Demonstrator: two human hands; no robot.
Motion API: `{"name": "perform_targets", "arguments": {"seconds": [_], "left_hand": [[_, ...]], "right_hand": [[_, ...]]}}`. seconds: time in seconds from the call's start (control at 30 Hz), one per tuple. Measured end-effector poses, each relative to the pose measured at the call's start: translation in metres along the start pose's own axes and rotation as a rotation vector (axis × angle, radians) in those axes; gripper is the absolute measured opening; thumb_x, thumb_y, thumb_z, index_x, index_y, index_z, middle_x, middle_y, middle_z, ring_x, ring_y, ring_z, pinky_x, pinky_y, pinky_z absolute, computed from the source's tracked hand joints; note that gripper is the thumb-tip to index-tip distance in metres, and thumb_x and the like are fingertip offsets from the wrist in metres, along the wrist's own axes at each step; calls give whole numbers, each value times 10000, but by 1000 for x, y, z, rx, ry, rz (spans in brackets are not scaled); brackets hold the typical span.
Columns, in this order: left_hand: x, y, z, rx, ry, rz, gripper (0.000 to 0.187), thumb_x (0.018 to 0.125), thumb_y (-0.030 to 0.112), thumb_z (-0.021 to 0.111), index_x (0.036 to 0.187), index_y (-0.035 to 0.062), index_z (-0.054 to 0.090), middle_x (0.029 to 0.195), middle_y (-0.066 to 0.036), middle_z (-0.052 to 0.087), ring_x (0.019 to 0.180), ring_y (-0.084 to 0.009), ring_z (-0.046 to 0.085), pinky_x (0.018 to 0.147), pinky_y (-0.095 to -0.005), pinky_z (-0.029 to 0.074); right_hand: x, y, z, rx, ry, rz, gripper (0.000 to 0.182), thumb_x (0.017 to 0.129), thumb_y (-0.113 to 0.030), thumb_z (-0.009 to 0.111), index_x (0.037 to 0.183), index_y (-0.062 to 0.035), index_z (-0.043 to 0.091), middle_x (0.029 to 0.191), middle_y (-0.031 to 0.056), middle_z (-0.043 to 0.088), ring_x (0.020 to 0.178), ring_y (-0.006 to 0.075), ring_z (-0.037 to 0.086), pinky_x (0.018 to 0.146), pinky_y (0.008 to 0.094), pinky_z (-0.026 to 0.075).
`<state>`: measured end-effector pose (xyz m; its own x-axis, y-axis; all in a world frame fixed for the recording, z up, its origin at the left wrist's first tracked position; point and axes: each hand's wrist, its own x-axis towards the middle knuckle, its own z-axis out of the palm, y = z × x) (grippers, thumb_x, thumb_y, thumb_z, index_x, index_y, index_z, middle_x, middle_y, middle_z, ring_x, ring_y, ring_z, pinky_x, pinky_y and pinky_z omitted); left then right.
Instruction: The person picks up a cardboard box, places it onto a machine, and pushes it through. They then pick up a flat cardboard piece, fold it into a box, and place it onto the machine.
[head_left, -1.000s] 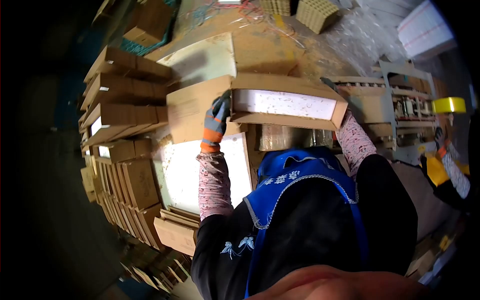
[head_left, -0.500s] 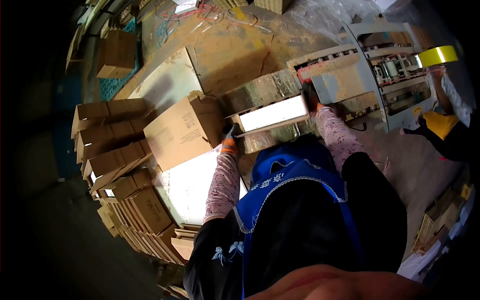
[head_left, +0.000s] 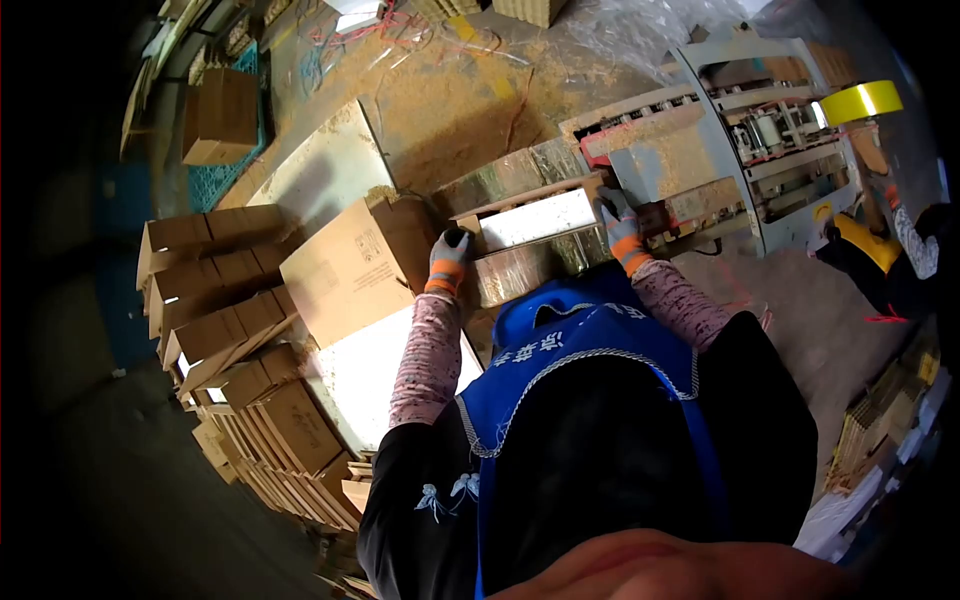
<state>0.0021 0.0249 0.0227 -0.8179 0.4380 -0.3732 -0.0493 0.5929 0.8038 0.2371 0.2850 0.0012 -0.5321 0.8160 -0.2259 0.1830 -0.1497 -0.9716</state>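
An open carton with a white inside (head_left: 538,219) lies in front of me, its taped flaps (head_left: 535,268) folded outward on the near and far sides. My left hand (head_left: 449,262), in a grey and orange glove, grips the carton's left end. At the right end my right hand (head_left: 619,226), gloved the same way, holds the carton's edge. Fingertips of both hands are partly hidden. A larger brown box (head_left: 350,270) stands on the white table (head_left: 375,385), just left of my left hand.
A taping machine (head_left: 745,150) with a yellow tape roll (head_left: 862,103) stands at the right. Behind it, at the far right, is a co-worker's arm (head_left: 912,240). Folded cartons (head_left: 225,300) line the left side. Strapping and plastic film (head_left: 640,35) litter the floor beyond.
My right hand has come back from the machine's edge to the carton's right end. My left hand has risen a little along the left end, and the carton is tilted differently.
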Motion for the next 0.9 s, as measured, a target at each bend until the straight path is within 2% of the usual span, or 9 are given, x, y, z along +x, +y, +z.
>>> {"name": "perform_targets", "arguments": {"seconds": [0.1, 0.17, 0.3, 0.43, 0.5, 0.57, 0.63, 0.83, 0.9], "left_hand": [[-23, 60, -7, 206, -340, 29, 562, 808, 545, 511, 957, 13, 616, 899, -178, 631, 918, -301, 592, 840, -353, 433], [-40, 84, 3, 1003, -209, 309, 550, 807, 548, 508, 944, 25, 610, 917, -186, 622, 924, -309, 590, 820, -383, 445], [-5, 80, 30, 1255, -16, 420, 383, 813, 483, 505, 877, 119, 606, 901, -130, 629, 875, -291, 597, 736, -413, 432], [-10, 126, 36, 1066, -190, 581, 411, 765, 457, 587, 998, 119, 593, 1027, -156, 602, 963, -311, 565, 792, -453, 410], [-15, 163, 34, 914, 25, 1105, 582, 705, 492, 636, 1160, 143, 531, 1206, -163, 502, 1108, -346, 463, 903, -502, 339], [-9, 149, 43, 1122, -265, 733, 840, 652, 556, 649, 1345, 192, 344, 1358, -155, 348, 1257, -375, 290, 1023, -515, 211], [-23, 93, 52, 999, -423, 892, 864, 662, 553, 639, 1380, 235, 279, 1411, -155, 256, 1280, -387, 244, 1030, -533, 179], [-46, 88, 85, 955, -201, 836, 660, 761, 391, 597, 1352, 268, 330, 1417, -163, 246, 1271, -403, 253, 1028, -550, 157], [-41, 95, 105, 907, -210, 916, 581, 761, 410, 570, 1304, 271, 414, 1420, -159, 245, 1259, -424, 267, 1014, -584, 163]], "right_hand": [[-2, 6, -16, 397, -279, 136, 399, 794, 42, 583, 1179, -35, 511, 1188, 51, 504, 1058, 158, 472, 929, 291, 388], [11, 46, -27, -265, -397, -48, 458, 773, -117, 655, 1206, -94, 505, 1092, 72, 568, 1005, 162, 509, 842, 302, 419], [1, -35, 13, -481, 14, -6, 815, 664, -357, 760, 1325, -104, 357, 1185, 165, 517, 1108, 293, 478, 933, 343, 386], [9, -14, 24, -755, 196, -110, 905, 671, -488, 708, 1341, -39, 296, 1335, 218, 369, 1215, 370, 356, 989, 397, 322], [5, -42, 18, -764, 59, 64, 911, 687, -488, 695, 1335, 2, 283, 1334, 247, 352, 1225, 376, 344, 981, 398, 332], [3, -35, 15, -664, 52, -56, 886, 704, -516, 655, 1364, -83, 255, 1331, 225, 367, 1205, 383, 368, 973, 401, 348], [-2, -46, 18, -760, 85, -82, 816, 752, -473, 623, 1373, -96, 251, 1339, 206, 366, 1198, 371, 383, 954, 405, 364], [-33, -59, 15, -951, 19, -94, 741, 741, -340, 650, 1354, -113, 301, 1352, 173, 352, 1210, 357, 377, 985, 395, 344], [-52, -99, 12, -1027, -203, -664, 619, 732, -258, 643, 1286, -104, 411, 1332, 155, 377, 1189, 354, 396, 996, 403, 332]]}}
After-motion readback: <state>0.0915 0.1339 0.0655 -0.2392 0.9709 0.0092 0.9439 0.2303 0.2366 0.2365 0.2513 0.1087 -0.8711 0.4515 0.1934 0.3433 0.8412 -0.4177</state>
